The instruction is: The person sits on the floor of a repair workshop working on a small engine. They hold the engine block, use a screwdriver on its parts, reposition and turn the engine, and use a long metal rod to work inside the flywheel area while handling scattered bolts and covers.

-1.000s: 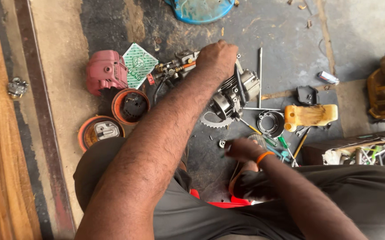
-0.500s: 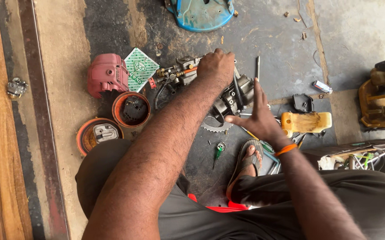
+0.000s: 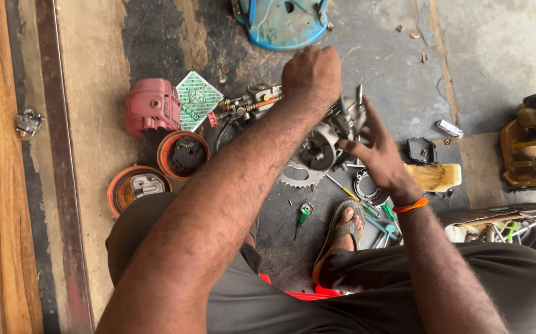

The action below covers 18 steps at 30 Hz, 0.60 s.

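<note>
The small engine (image 3: 326,139) sits on the stained floor (image 3: 484,55) right under both hands. His left hand (image 3: 312,75) is closed in a fist over its top end. The right hand (image 3: 376,154) is half open, fingers spread, fingertips touching the engine's side beside the toothed wheel (image 3: 302,176). 2 orange tubs (image 3: 156,170) sit to the left.

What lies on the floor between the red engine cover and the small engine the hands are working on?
In the head view, a green patterned square card lies between the red engine cover and the small engine, along with a carburettor-like metal part nearer the engine.
</note>
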Motion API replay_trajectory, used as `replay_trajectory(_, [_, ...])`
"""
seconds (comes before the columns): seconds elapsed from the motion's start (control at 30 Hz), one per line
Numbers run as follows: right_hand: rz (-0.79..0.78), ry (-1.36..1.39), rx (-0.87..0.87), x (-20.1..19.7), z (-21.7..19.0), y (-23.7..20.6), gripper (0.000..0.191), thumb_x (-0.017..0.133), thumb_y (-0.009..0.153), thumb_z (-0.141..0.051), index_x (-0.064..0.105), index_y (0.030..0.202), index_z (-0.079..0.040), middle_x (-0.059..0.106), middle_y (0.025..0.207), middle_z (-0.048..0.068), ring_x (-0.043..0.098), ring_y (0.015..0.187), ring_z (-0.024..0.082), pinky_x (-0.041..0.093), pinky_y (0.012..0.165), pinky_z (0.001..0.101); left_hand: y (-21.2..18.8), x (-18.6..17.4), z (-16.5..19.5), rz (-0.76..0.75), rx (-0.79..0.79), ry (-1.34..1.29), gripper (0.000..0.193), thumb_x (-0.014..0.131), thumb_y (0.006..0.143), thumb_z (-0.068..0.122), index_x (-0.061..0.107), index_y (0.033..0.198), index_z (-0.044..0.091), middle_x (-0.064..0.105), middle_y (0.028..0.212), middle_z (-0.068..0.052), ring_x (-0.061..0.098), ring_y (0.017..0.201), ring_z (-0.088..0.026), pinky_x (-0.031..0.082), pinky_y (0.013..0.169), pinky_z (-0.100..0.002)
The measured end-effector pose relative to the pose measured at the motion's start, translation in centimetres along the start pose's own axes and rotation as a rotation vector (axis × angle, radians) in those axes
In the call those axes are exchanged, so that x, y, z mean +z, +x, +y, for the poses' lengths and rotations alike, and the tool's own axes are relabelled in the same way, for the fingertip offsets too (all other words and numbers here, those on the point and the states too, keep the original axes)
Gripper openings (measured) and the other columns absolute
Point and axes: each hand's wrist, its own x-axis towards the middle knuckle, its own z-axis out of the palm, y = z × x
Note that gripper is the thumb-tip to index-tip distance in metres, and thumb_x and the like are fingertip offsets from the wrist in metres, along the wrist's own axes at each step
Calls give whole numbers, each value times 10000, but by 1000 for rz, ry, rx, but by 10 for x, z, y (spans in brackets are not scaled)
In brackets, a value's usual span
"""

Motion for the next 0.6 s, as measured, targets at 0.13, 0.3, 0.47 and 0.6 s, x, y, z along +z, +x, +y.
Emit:
replay_trajectory(0.13, [-117,290,71,8,25,-3,1004,675,869,-516,346,1659,10,499,1626,265,433,1517,358,307,1227,438,0,5,-3,-127,-140,67,232,687,988,323,687,985,91,685,833,-107,626,618,-150,541,517,-281])
replay_trajectory(0.3, [-151,231,337,24,44,-2,982,661,793,-501,301,1595,-64,489,1540,227,467,1422,352,441,1067,545,4,32,-31,-265,-212,216,224,658,1018,303,701,984,87,694,843,-63,595,657,-83,467,497,-246])
replay_trajectory(0.47, [-177,224,371,27,48,1,935,633,820,-521,346,1592,-81,470,1557,192,464,1419,342,432,1087,525,9,47,-47,-271,-277,153,235,656,1022,298,673,1021,64,693,828,-91,587,585,-88,463,471,-242])
replay_trajectory(0.6, [-170,167,460,23,51,7,818,551,876,-524,458,1560,-85,569,1463,185,521,1322,353,461,1044,493,9,52,-46,-255,-262,150,223,652,1020,312,696,998,95,716,867,-57,568,631,-92,444,519,-259])
